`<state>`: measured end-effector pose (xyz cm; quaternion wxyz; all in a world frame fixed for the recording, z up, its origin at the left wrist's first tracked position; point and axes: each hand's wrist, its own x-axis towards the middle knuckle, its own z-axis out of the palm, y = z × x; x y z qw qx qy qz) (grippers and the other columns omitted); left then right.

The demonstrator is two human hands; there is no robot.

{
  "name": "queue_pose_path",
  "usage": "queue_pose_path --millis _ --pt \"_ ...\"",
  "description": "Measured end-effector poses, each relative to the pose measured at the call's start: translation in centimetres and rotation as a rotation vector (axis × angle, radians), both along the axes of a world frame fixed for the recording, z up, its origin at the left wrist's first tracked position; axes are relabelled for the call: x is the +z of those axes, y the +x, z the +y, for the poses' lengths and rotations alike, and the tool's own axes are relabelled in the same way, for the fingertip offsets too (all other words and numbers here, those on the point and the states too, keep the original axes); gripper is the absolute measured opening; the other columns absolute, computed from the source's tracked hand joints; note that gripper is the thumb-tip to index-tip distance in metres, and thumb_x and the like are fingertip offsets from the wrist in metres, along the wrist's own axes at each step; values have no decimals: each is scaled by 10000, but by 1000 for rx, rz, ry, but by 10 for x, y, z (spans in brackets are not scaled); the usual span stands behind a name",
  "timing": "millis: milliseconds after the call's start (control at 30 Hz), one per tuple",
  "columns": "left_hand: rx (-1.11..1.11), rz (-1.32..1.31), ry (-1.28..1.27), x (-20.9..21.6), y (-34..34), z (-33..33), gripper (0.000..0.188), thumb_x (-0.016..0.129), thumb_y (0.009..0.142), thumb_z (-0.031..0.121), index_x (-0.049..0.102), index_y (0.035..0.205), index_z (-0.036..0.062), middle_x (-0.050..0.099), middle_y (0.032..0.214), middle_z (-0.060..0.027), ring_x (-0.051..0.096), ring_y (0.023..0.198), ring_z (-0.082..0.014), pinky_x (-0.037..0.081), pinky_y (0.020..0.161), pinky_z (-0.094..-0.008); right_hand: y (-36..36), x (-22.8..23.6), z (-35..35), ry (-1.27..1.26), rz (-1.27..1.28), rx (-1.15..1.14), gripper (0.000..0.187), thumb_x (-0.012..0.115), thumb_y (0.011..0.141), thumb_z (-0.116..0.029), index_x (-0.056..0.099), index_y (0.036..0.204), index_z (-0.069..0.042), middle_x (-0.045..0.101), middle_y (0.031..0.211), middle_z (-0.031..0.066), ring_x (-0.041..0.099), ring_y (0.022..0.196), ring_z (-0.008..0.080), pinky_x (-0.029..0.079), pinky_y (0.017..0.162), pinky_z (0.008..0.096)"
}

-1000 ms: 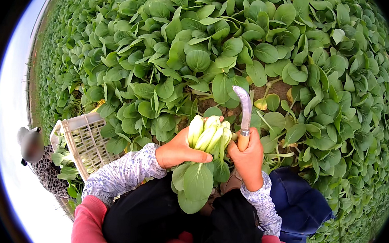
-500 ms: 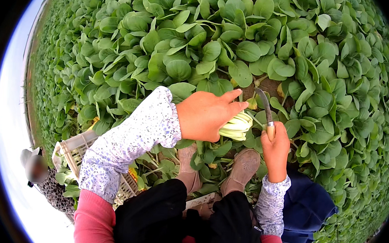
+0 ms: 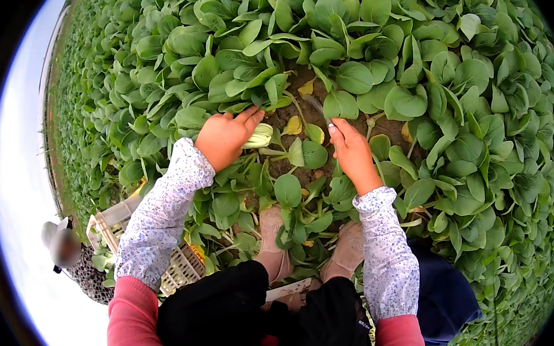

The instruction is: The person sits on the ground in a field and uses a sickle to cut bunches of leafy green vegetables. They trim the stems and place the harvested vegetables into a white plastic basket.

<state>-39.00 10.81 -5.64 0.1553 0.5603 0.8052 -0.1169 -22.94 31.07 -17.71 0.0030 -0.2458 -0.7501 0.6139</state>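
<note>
My left hand (image 3: pixel 224 137) is closed round a bunch of leafy greens (image 3: pixel 259 136), which look like bok choy. The pale, stubby stem ends face right, and its leaves blend into the plants beneath. In my right hand (image 3: pixel 352 148) is a small curved harvest knife (image 3: pixel 317 106); its grey blade points up and left over bare soil, and my fingers cover the handle. Between my hands stand loose stems, a few yellow leaves (image 3: pixel 292 126) and low green leaves. Uncut bok choy plants (image 3: pixel 352 76) grow just beyond the blade.
Dense rows of greens spread ahead and to both sides. A pale plastic crate (image 3: pixel 182 269) stands at my left, with another person (image 3: pixel 82 264) past it. My boots (image 3: pixel 276 243) are planted among leaves below my hands. Dark blue cloth (image 3: pixel 443 300) lies by my right arm.
My left hand has moved left with the bunch, away from the knife. My right hand has gone forward and left, bringing the blade over the soil farther ahead.
</note>
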Motion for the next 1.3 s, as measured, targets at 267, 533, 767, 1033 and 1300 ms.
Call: queue_pose_path --millis 267,533,767,1033,1300 --pt "42 -46 41 3 -7 0 627 594 628 -8 514 1246 59 573 1239 -104 631 751 -279 522 693 -357 -34 -5 -3 131 -34 122 272 510 921 -277 611 1062 -68 623 980 201 578 902 397 452 766 471" --pt "72 -73 56 2 -7 -2 634 609 613 -17 526 1234 75 569 1249 -91 630 765 -280 525 698 -361 -20 7 3 140 -31 117 278 485 929 -304 619 1059 -98 625 964 186 582 882 388 458 763 476" --pt "76 -86 62 0 -7 -1 635 609 612 -18 528 1234 80 571 1249 -86 631 772 -285 525 701 -361 -42 0 -9 222 -132 145 281 484 927 -302 639 1045 -99 633 943 189 586 861 393 457 740 478" --pt "88 -84 49 1 -6 -5 640 605 610 -25 528 1237 84 567 1257 -85 633 782 -287 527 710 -360 -21 2 -2 80 -75 103 306 499 916 -328 653 973 -71 637 890 194 582 835 405 459 731 476" --pt "91 -96 31 2 -6 0 639 602 615 -24 523 1240 85 558 1272 -73 636 802 -291 525 719 -359 -41 -11 -17 145 -113 122 353 486 943 -311 582 1227 -126 640 921 219 608 850 383 469 780 404"
